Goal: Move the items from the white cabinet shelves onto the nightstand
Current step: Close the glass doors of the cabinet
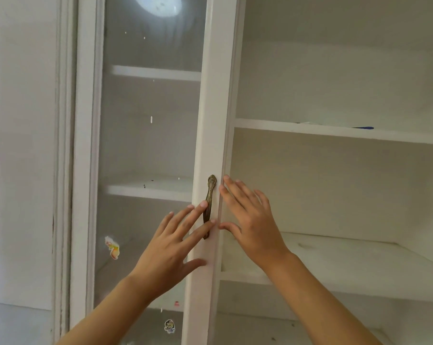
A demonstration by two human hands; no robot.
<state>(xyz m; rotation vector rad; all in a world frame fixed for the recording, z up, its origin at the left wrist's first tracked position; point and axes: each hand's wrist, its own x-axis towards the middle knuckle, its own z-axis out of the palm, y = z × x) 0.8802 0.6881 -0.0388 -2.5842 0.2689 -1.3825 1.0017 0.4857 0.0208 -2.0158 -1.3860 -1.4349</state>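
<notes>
Left hand [170, 247] and right hand [250, 217] raised, fingers spread, nothing grasped

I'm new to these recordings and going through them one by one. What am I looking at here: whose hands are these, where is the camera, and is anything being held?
This is one picture from a camera worn on a person's head, looking at their own bare hands. There is no robot. In front is a white cabinet: a glass door with a brass handle, and open shelves to the right. The left hand lies spread over the door frame with its fingers at the handle; the right hand is at the door's edge. Neither holds anything. Something thin and blue lies on the upper shelf.
</notes>
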